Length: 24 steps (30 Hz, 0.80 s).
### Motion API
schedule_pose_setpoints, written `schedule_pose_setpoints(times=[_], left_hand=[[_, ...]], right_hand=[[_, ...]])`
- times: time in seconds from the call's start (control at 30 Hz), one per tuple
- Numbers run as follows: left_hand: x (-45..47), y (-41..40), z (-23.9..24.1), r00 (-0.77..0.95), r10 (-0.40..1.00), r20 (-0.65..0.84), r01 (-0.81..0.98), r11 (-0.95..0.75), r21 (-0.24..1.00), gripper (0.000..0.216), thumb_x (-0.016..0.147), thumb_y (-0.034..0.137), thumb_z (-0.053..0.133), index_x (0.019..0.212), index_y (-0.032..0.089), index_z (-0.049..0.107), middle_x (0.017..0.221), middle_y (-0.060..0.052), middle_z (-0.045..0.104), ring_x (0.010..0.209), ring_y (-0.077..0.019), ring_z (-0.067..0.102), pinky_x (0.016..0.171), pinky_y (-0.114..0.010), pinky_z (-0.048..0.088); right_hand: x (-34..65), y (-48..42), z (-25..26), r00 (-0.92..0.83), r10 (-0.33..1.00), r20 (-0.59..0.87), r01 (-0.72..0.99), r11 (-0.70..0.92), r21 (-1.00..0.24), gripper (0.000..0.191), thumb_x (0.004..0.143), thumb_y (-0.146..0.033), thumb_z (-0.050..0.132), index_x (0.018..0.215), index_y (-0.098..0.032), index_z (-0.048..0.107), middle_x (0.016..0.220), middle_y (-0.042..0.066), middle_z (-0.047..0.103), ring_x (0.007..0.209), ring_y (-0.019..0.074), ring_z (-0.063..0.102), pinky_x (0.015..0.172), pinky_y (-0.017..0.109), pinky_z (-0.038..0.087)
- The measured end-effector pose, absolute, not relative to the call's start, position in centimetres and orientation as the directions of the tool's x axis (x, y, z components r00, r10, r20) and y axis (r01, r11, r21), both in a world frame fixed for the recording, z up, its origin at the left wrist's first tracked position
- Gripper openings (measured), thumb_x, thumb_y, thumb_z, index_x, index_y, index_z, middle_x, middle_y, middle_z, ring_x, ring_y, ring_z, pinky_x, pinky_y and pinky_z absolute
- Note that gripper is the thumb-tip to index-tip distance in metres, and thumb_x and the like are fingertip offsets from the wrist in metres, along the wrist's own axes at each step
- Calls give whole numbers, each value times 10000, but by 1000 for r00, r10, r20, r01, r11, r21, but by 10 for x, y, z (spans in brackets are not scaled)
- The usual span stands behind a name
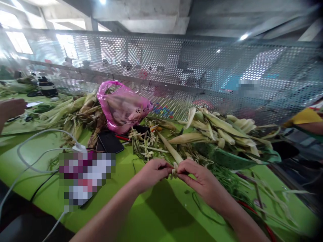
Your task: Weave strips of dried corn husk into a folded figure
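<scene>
Above the green table point(141, 215), my left hand point(155, 173) and my right hand point(198, 174) meet fingertip to fingertip. Both are closed in a pinch on a small, pale, knotted piece of corn husk point(174, 170). A long, rolled pale husk point(169, 146) slants away just behind my right fingers; whether it joins the knotted piece I cannot tell. Behind my left hand lies a cluster of small knotted husk pieces point(148, 143). Green strands point(227, 179) spread over the table to the right of my right hand.
A pink plastic bag point(123, 107) stands behind a black phone point(110, 142). Husks overflow a green basket point(234, 158) on the right. White cables point(45, 131) loop at left, by a blurred-out device. Another person's hand point(12, 109) is at far left. A perforated metal screen point(161, 57) borders the table.
</scene>
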State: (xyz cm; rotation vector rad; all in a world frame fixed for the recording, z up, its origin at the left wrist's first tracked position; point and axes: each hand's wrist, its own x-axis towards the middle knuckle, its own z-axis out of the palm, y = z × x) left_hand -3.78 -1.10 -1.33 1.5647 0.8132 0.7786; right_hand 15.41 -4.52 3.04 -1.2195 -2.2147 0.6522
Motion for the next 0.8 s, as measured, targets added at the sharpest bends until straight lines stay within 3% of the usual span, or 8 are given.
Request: schedule_pose_setpoints(times=[0.17, 0.43, 0.67, 0.8], left_hand=[[-40, -10, -11, 541, 836, 87, 142, -192, 971, 176, 807, 269, 525, 751, 135, 623, 655, 23, 480, 647, -104, 418, 621, -237, 321], [-39, -13, -10, 542, 840, 30, 76, -84, 994, 177, 780, 249, 501, 755, 140, 638, 652, 21, 478, 617, -105, 427, 620, -243, 351], [-38, -12, -14, 535, 837, 112, 46, -161, 986, 193, 781, 295, 584, 820, 133, 682, 753, -15, 606, 739, -140, 530, 711, -252, 406], [-35, -11, -18, 483, 871, 91, -59, -71, 996, 188, 779, 297, 629, 860, 129, 657, 813, -33, 632, 774, -146, 562, 744, -263, 424]], right_hand=[[152, -45, 27, -398, 879, 262, 620, 468, -630, 150, 919, -295, 529, 819, -219, 611, 840, 27, 627, 807, 182, 582, 739, 284, 438], [150, -43, 14, -308, 908, 283, 673, 419, -609, 63, 887, -250, 559, 851, -229, 607, 807, 7, 627, 753, 172, 592, 695, 274, 437], [147, -47, 16, -298, 899, 320, 693, 435, -575, 79, 904, -249, 532, 850, -227, 585, 867, 29, 600, 805, 186, 573, 721, 288, 434], [148, -46, 16, -314, 908, 278, 649, 419, -635, 118, 922, -275, 508, 848, -225, 584, 873, 30, 583, 812, 186, 562, 717, 287, 429]])
